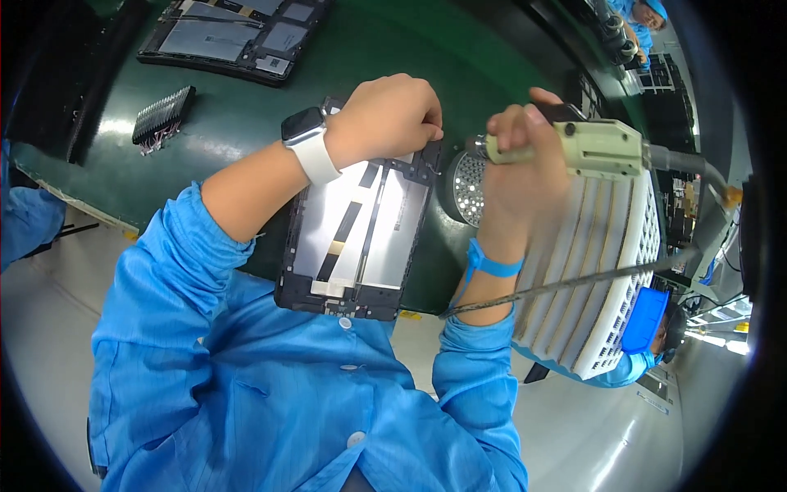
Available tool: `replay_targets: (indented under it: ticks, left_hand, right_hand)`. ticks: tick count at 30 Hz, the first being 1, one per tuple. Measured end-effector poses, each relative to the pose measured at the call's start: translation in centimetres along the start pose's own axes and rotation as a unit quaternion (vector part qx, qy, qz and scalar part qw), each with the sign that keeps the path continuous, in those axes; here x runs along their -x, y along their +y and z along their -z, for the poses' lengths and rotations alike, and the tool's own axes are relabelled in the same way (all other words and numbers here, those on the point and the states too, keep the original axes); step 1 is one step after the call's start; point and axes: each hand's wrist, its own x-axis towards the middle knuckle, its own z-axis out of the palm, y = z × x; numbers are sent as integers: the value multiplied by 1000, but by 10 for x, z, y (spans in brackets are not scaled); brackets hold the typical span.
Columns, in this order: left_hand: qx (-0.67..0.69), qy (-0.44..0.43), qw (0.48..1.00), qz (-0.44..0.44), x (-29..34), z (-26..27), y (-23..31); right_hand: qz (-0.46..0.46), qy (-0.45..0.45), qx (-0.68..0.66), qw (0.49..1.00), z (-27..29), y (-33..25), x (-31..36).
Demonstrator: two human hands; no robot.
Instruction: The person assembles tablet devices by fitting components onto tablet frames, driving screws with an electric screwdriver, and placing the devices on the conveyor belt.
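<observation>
An opened tablet [393,225], with silver panels and dark ribbon strips inside a black frame, lies on the green bench before me. My left hand [389,117] rests over its far end, fingers curled and thumb pressed in near the far right corner. Whatever is between those fingertips is hidden. In my right hand [529,160], slightly blurred, is a pale green electric screwdriver [602,149] held sideways, its nose to the left and its cord off to the right. Just left of that hand stands a round metal dish [469,193] with a dotted surface.
Another opened tablet [217,39] lies at the far left, with a black ribbed block [164,115] nearer. A white slotted rack [566,271] and blue bin [645,320] stand at right. A cord [574,284] crosses my right forearm. Other people sit at both sides.
</observation>
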Motion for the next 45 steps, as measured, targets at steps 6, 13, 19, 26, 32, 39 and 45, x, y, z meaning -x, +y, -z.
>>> replay_targets:
  ticks: [6, 13, 19, 26, 32, 39, 45]
  left_hand:
    - [14, -3, 1000, 7, 0, -1, -1]
    - [13, 11, 1000, 4, 0, -1, -2]
    - [11, -11, 1000, -9, -5, -5, 3]
    - [42, -10, 998, -37, 4, 11, 9]
    - [76, -20, 989, -128, -2, 3, 12]
    - [73, -11, 986, -151, -1, 0, 7]
    - [128, -46, 988, -79, -1, 3, 7]
  right_hand:
    - [-13, 15, 22, 1000, 0, 17, -2]
    - [-21, 19, 41, 999, -2, 25, -3]
    - [1, 20, 108, 994, 8, 22, -1]
    - [-27, 21, 7, 999, 1, 14, -1]
    - [-43, 24, -27, 998, 2, 2, 5]
    - [-15, 7, 32, 999, 2, 1, 7]
    - [-15, -4, -29, 999, 4, 6, 8]
